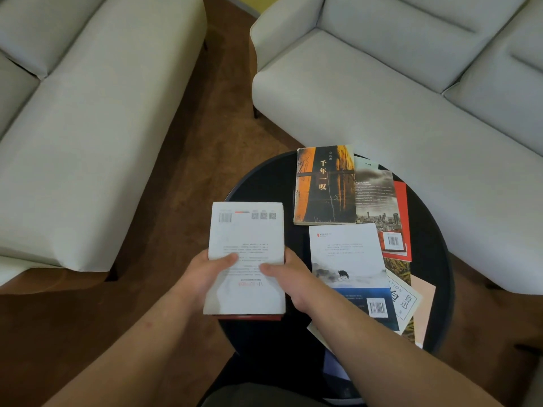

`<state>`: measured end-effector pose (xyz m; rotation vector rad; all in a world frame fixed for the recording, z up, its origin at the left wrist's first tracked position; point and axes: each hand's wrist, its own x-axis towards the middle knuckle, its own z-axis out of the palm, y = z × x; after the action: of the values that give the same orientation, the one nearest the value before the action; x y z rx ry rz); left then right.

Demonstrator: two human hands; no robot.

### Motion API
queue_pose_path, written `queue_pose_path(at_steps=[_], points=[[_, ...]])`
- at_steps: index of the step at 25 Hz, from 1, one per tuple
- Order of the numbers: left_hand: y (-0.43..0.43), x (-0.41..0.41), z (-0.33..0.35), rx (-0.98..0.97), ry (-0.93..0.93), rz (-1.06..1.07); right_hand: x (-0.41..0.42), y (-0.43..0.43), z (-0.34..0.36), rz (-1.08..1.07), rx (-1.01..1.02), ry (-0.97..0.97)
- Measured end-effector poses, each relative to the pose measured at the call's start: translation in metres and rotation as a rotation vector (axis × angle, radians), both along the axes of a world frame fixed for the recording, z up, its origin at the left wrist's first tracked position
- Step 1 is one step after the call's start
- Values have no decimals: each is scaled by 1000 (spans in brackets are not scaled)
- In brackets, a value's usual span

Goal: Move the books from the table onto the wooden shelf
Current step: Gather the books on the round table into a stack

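I hold a white book (246,233) back cover up, above the left edge of the round black table (264,183). My left hand (205,273) grips its left side and my right hand (289,277) its right side, thumbs on top. A red-edged book seems to lie under it. On the table rest an orange and black book (323,186), a white and blue book with a barcode (349,268), a grey city-photo book (376,195), a red book (401,230) and several more partly covered ones at the right. No wooden shelf is in view.
A pale sofa (88,127) stands to the left and another pale sofa (411,98) behind and right of the table. Brown carpet (223,113) runs between them.
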<state>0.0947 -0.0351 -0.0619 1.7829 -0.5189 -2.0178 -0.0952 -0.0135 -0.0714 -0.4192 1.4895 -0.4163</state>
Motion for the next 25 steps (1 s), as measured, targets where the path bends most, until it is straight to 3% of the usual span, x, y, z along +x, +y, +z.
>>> queue_pose_path(at_steps=[6,12,16,18,21,25], points=[[-19,6,5,-114,-197,-135,4,-6,12,66,-78,90],[-2,-33,21,-599,-967,-433,-56,36,44,152,-280,437],[32,-91,40,-884,-846,-677,-126,86,37,461,-364,880],[44,-119,38,-908,-744,-841,-149,108,28,551,-317,937],[53,-164,26,-719,-578,-919,-165,129,21,550,-294,870],[57,-206,4,-304,-495,-570,-171,146,19,551,-318,798]])
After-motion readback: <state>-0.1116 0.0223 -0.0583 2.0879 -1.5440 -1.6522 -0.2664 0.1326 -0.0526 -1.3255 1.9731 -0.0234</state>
